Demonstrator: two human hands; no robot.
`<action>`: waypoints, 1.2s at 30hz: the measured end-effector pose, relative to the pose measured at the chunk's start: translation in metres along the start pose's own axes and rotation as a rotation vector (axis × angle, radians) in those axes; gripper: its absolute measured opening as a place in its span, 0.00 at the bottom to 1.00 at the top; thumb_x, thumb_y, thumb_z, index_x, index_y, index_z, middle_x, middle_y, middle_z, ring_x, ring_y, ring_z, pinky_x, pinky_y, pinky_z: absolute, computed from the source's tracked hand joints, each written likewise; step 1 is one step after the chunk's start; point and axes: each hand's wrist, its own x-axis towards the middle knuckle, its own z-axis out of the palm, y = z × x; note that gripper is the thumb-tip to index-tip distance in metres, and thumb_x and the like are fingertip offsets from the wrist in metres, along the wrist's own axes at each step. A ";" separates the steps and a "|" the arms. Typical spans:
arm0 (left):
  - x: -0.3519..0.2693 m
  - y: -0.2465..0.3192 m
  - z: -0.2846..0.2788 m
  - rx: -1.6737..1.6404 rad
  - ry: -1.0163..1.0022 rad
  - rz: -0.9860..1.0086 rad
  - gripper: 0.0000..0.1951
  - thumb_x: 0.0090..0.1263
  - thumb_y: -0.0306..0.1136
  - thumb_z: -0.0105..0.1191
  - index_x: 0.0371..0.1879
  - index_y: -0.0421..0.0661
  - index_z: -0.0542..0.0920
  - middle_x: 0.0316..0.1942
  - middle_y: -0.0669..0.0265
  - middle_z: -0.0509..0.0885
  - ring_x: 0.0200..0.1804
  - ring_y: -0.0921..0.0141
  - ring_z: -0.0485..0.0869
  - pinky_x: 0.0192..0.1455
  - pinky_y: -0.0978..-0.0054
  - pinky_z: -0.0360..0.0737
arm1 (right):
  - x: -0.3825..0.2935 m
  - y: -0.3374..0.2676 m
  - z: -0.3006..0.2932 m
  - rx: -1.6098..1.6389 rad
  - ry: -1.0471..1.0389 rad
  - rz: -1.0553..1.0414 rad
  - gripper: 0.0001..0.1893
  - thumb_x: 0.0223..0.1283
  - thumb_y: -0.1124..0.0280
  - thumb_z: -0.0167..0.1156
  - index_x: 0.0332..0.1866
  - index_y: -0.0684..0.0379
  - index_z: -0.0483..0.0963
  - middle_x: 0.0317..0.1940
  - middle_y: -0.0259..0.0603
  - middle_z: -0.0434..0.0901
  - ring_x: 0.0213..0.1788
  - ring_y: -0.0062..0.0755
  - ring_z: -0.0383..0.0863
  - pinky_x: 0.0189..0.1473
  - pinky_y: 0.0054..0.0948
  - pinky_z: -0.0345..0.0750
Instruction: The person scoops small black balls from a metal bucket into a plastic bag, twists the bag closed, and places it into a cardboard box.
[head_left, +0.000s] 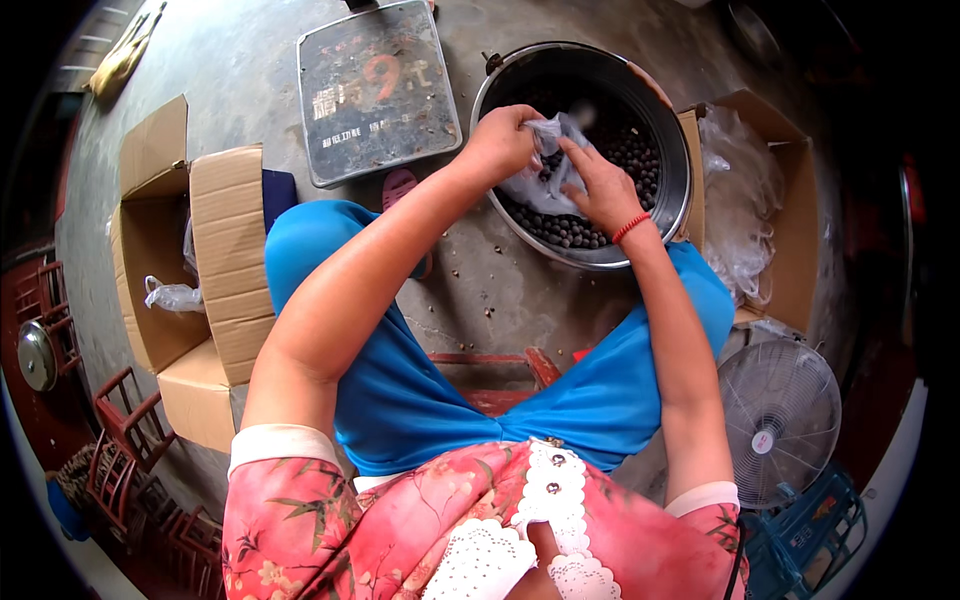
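A large metal pot (589, 262) stands on the floor before me, partly filled with small dark round fruits or nuts (574, 230). Over it, my left hand (504, 141) grips the gathered upper part of a clear plastic bag (546, 191). My right hand (606, 187), with a red beaded bracelet at the wrist, rests against the bag's other side, fingers spread. The bag hangs low inside the pot, in front of the dark pieces; what it holds is hard to tell.
Left of the pot lies a flat scale platform (379, 97). An open cardboard box (232, 262) at left holds a plastic bag; another box (795, 225) at right holds many clear bags. A round fan (780, 420) stands lower right, and wooden chairs (135, 420) lower left.
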 end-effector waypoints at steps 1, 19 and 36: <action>0.002 0.002 0.002 -0.046 0.006 -0.004 0.12 0.66 0.24 0.39 0.44 0.38 0.75 0.25 0.68 0.78 0.23 0.75 0.78 0.27 0.79 0.75 | 0.003 0.013 0.007 -0.135 -0.030 0.045 0.19 0.51 0.74 0.54 0.51 0.51 0.71 0.40 0.49 0.78 0.39 0.50 0.79 0.41 0.40 0.77; -0.001 0.030 -0.002 -0.053 0.306 0.318 0.10 0.64 0.34 0.56 0.39 0.41 0.77 0.30 0.72 0.79 0.35 0.81 0.73 0.38 0.83 0.71 | 0.024 0.033 -0.067 1.712 0.357 -0.100 0.08 0.66 0.77 0.40 0.40 0.61 0.70 0.34 0.48 0.80 0.41 0.46 0.82 0.46 0.44 0.80; 0.002 0.000 0.003 0.075 0.174 0.159 0.10 0.68 0.36 0.50 0.36 0.41 0.78 0.17 0.73 0.72 0.19 0.81 0.68 0.20 0.79 0.65 | -0.004 -0.013 -0.082 1.063 -0.132 -0.025 0.10 0.57 0.75 0.49 0.37 0.64 0.77 0.32 0.35 0.78 0.33 0.20 0.75 0.40 0.20 0.73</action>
